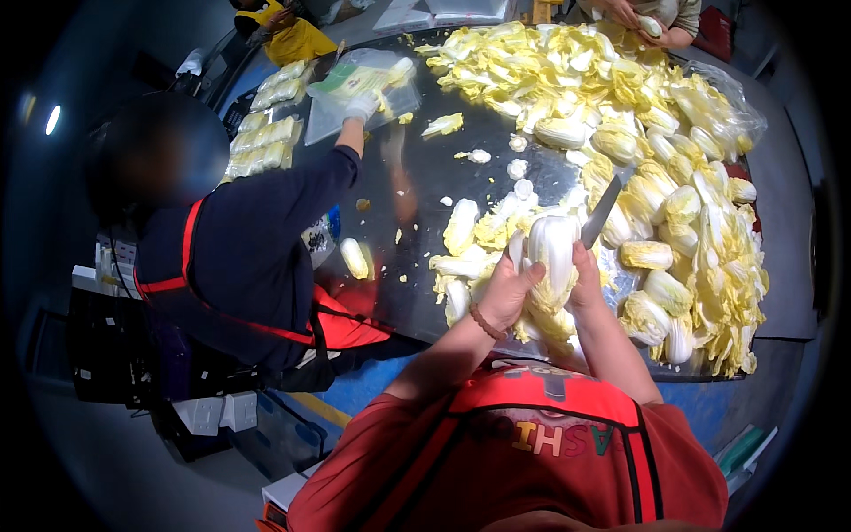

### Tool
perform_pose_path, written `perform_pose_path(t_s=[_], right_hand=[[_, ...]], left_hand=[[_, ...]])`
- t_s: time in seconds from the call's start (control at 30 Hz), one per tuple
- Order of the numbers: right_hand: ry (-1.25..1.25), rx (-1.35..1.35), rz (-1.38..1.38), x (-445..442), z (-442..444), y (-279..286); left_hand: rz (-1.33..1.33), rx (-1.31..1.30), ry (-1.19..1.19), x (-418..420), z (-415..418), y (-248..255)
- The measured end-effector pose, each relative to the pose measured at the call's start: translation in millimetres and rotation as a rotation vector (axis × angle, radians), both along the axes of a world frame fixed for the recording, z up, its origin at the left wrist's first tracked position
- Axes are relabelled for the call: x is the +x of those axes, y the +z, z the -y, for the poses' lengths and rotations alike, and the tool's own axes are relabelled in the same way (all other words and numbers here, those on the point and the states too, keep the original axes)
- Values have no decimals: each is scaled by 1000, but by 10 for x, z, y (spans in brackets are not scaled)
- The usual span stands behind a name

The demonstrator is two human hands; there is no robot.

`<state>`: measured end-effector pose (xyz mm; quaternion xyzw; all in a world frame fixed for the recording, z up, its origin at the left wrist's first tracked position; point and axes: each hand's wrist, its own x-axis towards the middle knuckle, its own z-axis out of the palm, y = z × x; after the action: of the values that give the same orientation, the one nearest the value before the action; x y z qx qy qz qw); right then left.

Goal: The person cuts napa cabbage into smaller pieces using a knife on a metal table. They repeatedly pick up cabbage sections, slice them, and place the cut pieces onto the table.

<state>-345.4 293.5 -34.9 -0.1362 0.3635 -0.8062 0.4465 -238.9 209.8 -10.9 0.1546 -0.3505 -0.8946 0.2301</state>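
Note:
My left hand (510, 291) holds a napa cabbage (553, 259) upright by its left side, its white base pointing away from me; a white leaf stands partly off beside my fingers. In my right hand (586, 274) is a knife, its broad blade (602, 211) slanting up and to the right past the cabbage; the handle is hidden in my grip. My right fingers are close against the cabbage's right side. Loose leaves and trimmed cabbages (461, 227) lie left of my hands. Cut-off stem ends (517, 169) are scattered on the dark table beyond.
Whole cabbages (646, 255) and a heap of yellow leaves (532, 63) cover the right and far side. At left, a co-worker's gloved hand (362, 106) touches plastic bags. Wrapped cabbages (266, 143) stand past that person. Another person's hands hold a cabbage at the far edge.

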Motion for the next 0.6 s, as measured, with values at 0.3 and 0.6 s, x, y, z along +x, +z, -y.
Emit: perform_pose_path(t_s=[0.3, 0.6], right_hand=[[160, -378, 531, -51, -61, -482], [-51, -75, 326, -225, -231, -34]], left_hand=[[58, -48, -60, 38, -56, -76], [705, -1338, 345, 206, 401, -330]])
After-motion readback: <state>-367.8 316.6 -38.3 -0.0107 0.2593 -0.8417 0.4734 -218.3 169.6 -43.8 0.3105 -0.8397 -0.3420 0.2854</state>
